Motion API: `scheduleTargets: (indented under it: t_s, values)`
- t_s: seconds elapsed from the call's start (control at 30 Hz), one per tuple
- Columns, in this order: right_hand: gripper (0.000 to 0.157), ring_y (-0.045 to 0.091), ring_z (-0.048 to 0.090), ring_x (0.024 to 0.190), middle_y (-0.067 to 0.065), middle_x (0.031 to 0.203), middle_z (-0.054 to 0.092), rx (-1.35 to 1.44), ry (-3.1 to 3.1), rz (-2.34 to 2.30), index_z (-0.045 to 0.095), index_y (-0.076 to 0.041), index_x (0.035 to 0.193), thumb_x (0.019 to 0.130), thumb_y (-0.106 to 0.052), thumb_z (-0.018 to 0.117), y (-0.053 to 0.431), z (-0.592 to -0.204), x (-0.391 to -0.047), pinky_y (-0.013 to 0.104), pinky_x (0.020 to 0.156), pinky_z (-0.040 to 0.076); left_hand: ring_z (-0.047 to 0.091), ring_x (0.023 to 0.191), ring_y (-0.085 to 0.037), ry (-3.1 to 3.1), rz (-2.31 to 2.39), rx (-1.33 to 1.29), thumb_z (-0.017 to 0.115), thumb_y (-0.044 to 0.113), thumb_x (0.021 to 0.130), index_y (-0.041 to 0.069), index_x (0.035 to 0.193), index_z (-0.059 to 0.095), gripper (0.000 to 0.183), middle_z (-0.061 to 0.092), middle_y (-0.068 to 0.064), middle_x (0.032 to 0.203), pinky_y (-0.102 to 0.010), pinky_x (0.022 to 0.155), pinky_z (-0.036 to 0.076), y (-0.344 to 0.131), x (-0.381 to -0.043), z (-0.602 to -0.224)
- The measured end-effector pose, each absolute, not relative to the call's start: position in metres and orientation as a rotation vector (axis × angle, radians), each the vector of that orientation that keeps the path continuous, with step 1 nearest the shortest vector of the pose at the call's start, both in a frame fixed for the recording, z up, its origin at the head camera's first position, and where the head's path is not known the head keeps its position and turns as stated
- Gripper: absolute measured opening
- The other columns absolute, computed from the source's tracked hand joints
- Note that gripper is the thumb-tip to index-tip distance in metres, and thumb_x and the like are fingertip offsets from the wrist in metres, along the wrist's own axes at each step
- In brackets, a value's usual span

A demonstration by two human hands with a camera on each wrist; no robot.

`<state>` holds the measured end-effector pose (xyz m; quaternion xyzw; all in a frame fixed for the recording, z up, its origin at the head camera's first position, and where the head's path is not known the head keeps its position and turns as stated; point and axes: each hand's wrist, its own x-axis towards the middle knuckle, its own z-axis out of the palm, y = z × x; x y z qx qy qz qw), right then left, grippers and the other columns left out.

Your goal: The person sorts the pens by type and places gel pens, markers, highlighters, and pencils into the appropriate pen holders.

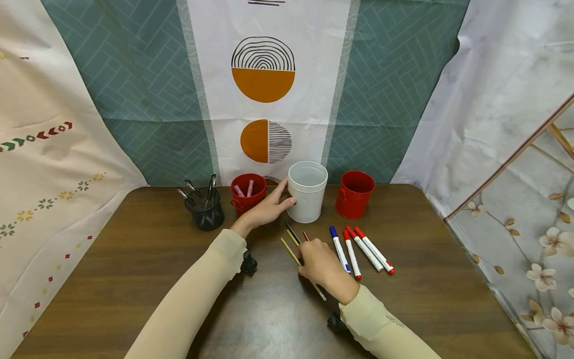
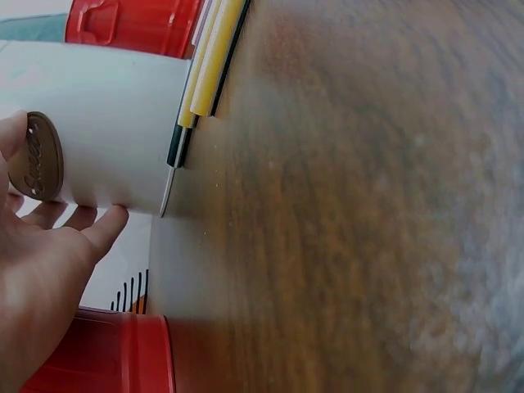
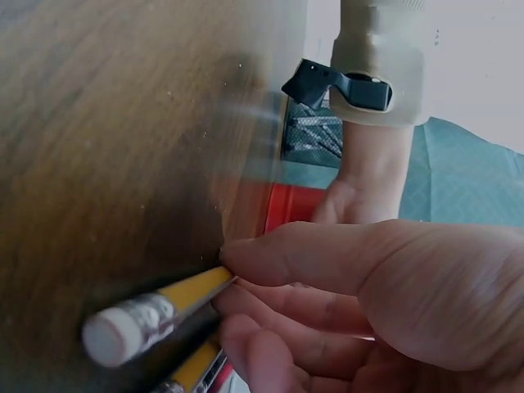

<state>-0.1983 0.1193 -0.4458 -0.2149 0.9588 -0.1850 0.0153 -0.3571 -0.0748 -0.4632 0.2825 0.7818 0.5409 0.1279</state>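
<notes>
My left hand (image 1: 269, 208) rests against the left side of the white cup (image 1: 307, 194). In the left wrist view its thumb touches the brown oval label (image 2: 37, 157), and the other fingertips lie along the cup's side. Just in front of the cup, my right hand (image 1: 324, 264) pinches a yellow pencil (image 3: 196, 288) with a white eraser between thumb and fingers. A second yellow pencil (image 1: 292, 236), a black pencil (image 1: 292, 230) and a dark red one (image 1: 306, 236) lie beside it, partly hidden by that hand.
Right of my right hand lie a blue marker (image 1: 340, 250) and several red markers (image 1: 353, 255). A red bucket (image 1: 354, 195) stands right of the white cup. At the left are a red bucket (image 1: 245, 205) with pink sticks and a black mesh holder (image 1: 208, 217) with pens.
</notes>
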Motion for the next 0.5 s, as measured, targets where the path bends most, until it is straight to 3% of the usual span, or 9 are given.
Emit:
scheduleTargets:
  t_s: [0.23, 0.5]
  values:
    - [0.019, 0.025, 0.069, 0.076, 0.003, 0.083, 0.072, -0.581, 2.928, -0.602, 0.077, -0.008, 0.088, 0.076, -0.006, 0.092, 0.121, -0.442, -0.203, 0.044, 0.071, 0.06, 0.016, 0.164, -0.028, 2.267, 1.582, 0.824, 0.057, 0.041, 0.11, 0.033, 0.172, -0.001, 0.085, 0.003, 0.007, 0.179, -0.054, 0.128, 0.026, -0.076, -0.358, -0.464]
    - [0.016, 0.011, 0.058, 0.064, -0.004, 0.071, 0.065, -0.571, 2.809, -0.733, 0.078, -0.007, 0.093, 0.081, -0.004, 0.087, 0.132, -0.433, -0.211, 0.031, 0.062, 0.054, 0.016, 0.164, -0.029, 2.263, 1.583, 0.836, 0.056, 0.039, 0.111, 0.033, 0.172, -0.001, 0.084, 0.003, 0.005, 0.179, -0.054, 0.128, 0.025, -0.075, -0.359, -0.464]
